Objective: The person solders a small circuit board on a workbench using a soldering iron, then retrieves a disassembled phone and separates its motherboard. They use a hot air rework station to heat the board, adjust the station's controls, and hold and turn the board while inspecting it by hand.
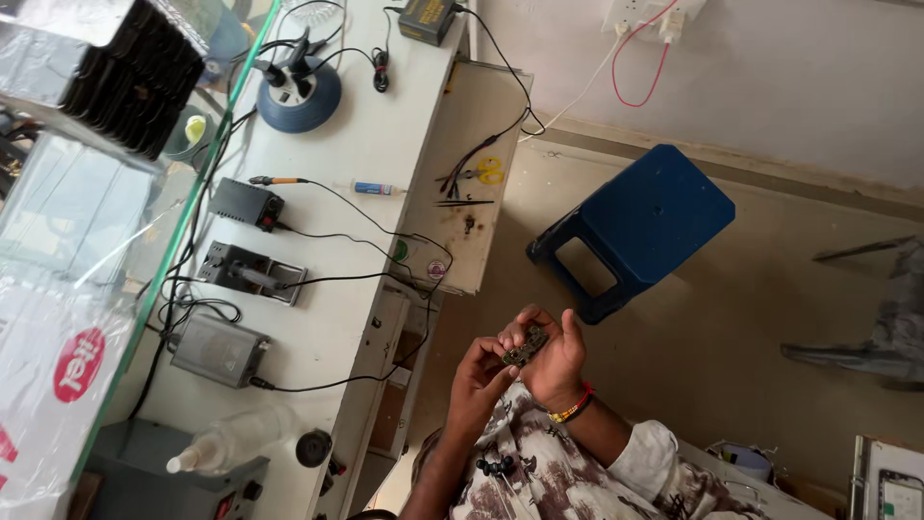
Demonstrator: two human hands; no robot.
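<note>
- White workbench (356,173), left half of frame: round blue stand (300,94), black boxes, cables.
- Left hand (478,377) and right hand (555,358), lower centre: both pinch a small dark circuit board (525,347) between them.
- Blue stool (635,226), right of centre.

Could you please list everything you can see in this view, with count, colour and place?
Small circuit board: one, dark, held between both hands.
Plastic stool: one, blue, on the floor beside the bench.
Workbench: one, white, left of the hands.
Round stand: one, blue, far end of the bench.
Power adapter: one, black, mid-bench, cabled.
Grey box: one, near end of the bench.
Scissors: one, yellow-handled, on the pull-out board.
Squeeze bottle: one, clear, near end.
Left hand: gripping the board.
Right hand: gripping the board; beaded bracelet on wrist.
</note>
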